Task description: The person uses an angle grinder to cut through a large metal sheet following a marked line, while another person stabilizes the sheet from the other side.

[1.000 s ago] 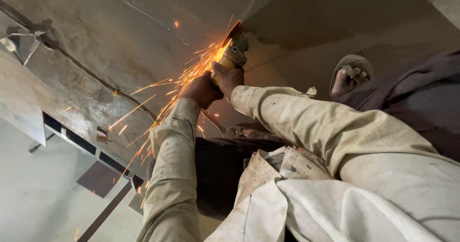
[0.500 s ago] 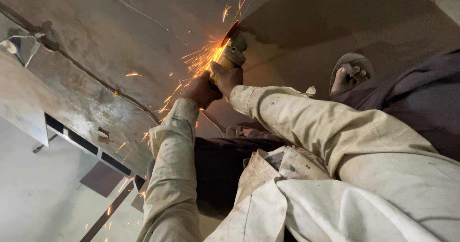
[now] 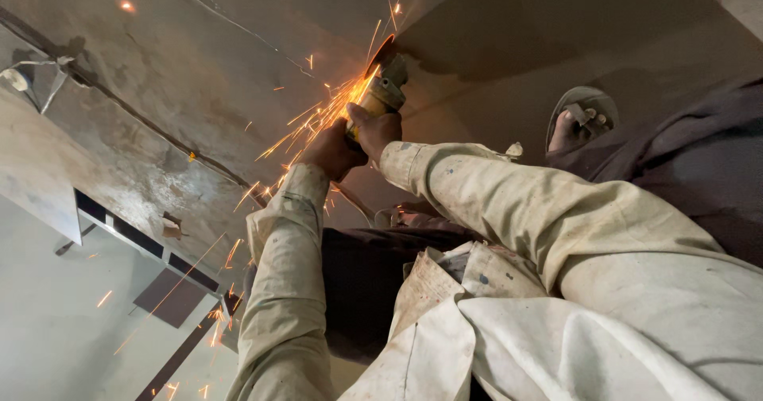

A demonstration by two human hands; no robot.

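Both my hands grip an angle grinder (image 3: 387,88) held out in front of me. My left hand (image 3: 330,151) is wrapped around the rear of its body, and my right hand (image 3: 375,129) grips it just behind the head. The spinning disc (image 3: 381,52) touches a large grey steel plate (image 3: 199,91) at an edge. Orange sparks (image 3: 314,119) stream from the disc back past my left sleeve. Both arms wear stained cream sleeves.
My foot in a sandal (image 3: 580,121) rests on the plate to the right of the grinder, with a dark trouser leg (image 3: 683,154) beside it. A cable (image 3: 359,204) trails under my arms. A dark rectangular plate (image 3: 171,298) and bar lie lower left.
My hands and the grinder have hardly moved. The spark stream has changed shape, now spraying more thinly toward the lower left with a few sparks flying upward.
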